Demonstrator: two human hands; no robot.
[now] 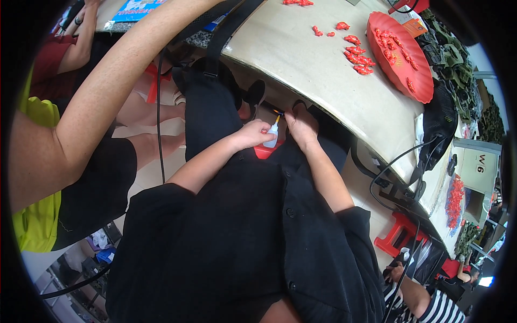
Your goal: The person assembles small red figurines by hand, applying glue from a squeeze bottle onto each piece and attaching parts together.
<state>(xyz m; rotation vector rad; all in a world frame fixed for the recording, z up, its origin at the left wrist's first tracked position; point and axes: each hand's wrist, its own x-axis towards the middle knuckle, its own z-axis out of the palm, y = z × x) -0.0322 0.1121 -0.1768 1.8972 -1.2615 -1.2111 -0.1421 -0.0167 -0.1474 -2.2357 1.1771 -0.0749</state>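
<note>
My left hand (252, 134) is closed round a small white squeeze bottle (272, 138) with a narrow yellow nozzle pointing up. It is held over my lap, below the table edge. My right hand (301, 125) is closed just right of the nozzle tip. Something small and dark shows at its fingertips, with a bright orange and blue spot beside the nozzle; I cannot make out what it is. On the table (291, 48) ahead lie several glossy red small figures (357, 55). A red fluted-rim plate (401, 86) holds more red pieces.
Another person's bare arm (116, 75) reaches across at upper left. A black strap (218, 48) hangs off the table corner. Cables (385, 177) droop along the right edge. A red stool (396, 234) stands at right, near a person in striped sleeves (439, 307).
</note>
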